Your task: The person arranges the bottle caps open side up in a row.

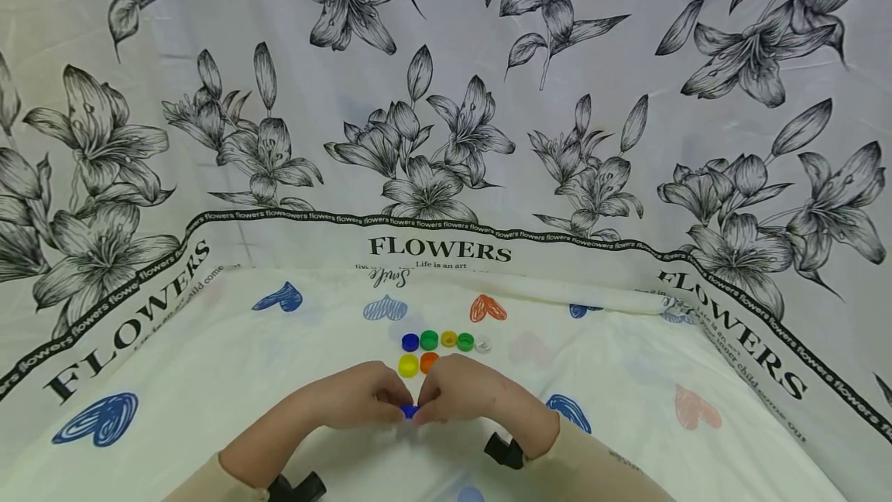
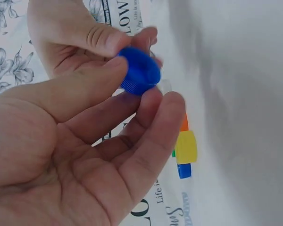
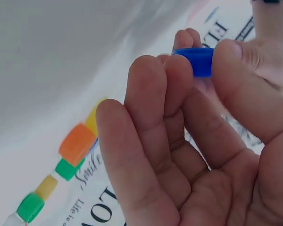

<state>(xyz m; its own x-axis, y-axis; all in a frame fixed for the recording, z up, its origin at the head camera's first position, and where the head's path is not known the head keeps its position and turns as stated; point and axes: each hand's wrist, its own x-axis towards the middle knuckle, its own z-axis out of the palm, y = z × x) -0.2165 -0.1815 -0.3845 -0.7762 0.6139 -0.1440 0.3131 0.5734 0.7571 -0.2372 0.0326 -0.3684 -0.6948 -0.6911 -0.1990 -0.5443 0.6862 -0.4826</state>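
Observation:
A blue bottle cap [image 2: 140, 70] is held between both hands, low in the middle of the head view. My left hand [image 1: 364, 396] pinches it from the left with thumb and fingers. From the other side my right hand [image 1: 465, 390] pinches the same cap [image 3: 198, 61]. Its hollow side shows in the left wrist view, with ridges round the rim. Just beyond the hands lie a yellow cap [image 1: 408, 366] and an orange cap [image 1: 429, 362], the orange one partly hidden by the right hand.
Behind these stands a row: a dark blue cap [image 1: 410, 342], a green cap [image 1: 429, 340], a small yellow cap [image 1: 449, 338], another green cap [image 1: 465, 342] and a clear cap [image 1: 483, 346]. A white cloth with hearts [image 1: 265, 362] covers the surface. Flower-printed fabric [image 1: 446, 45] hangs behind.

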